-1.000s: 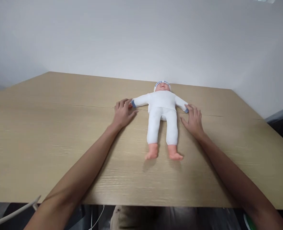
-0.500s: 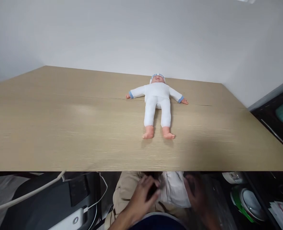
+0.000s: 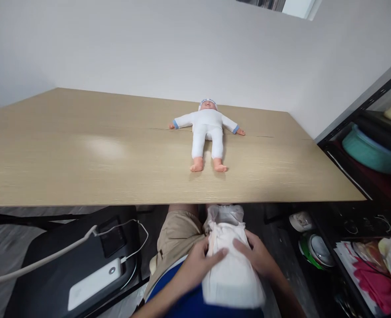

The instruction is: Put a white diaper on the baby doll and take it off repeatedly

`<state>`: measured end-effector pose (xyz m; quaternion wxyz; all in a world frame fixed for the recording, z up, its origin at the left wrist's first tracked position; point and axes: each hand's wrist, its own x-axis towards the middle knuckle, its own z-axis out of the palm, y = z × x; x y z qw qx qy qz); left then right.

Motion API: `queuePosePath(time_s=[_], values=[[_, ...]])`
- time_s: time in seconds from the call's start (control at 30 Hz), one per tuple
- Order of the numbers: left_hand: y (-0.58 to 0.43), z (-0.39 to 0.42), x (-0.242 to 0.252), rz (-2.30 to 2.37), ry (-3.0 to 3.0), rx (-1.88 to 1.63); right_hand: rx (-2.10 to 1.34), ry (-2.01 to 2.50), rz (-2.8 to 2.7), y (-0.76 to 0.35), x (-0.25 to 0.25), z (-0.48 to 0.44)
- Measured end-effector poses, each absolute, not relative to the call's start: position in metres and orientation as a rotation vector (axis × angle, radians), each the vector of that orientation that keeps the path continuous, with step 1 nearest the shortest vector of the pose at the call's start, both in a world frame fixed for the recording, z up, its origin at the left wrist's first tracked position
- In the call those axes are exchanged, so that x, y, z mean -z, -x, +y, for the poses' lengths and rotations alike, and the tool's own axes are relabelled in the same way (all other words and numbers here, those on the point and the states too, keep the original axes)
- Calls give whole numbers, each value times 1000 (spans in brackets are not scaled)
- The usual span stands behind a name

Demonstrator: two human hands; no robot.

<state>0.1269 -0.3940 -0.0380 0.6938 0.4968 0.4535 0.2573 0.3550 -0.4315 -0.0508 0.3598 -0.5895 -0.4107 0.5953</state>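
Over my lap, just below the table edge, is a white diaper (image 3: 230,274), folded and a little blurred at its lower end. My left hand (image 3: 203,260) grips its left side, thumb lying across the front. On the right side my right hand (image 3: 256,254) holds it the same way, with the fingers hidden behind. A baby doll (image 3: 207,123) in a white suit with blue cuffs and a white cap lies on its back on the wooden table (image 3: 115,163). Its arms are spread and its bare feet point toward me. Neither hand touches the doll.
A black chair (image 3: 66,247) at lower left carries a white power bank (image 3: 96,282) with cables. To the right, a dark shelf holds a teal basin (image 3: 374,150) and pink cloth (image 3: 377,282). Near it stands a green-rimmed container (image 3: 316,251).
Both hands have come up and closed on the diaper, which has risen from low between my legs into full view. The camera view has shifted; the doll lies in the same pose.
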Motion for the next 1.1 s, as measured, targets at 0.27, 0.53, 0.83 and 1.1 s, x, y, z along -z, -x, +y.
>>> queuePosePath(time_s=[0.27, 0.53, 0.83, 1.1], values=[[-78, -431, -5, 1181, -1374, -783, -1222, 1482, -1375, -320, -52, -437], [-99, -358, 16, 1197, -1128, -908, -728, 1681, -1504, -311, 9, -369], [-94, -364, 30, 1226, -1021, -751, -228, 1522, -1814, -301, -2, -350], [-72, -349, 7, 1298, -1665, -688, -312, 1566, -2229, -268, -13, -264]])
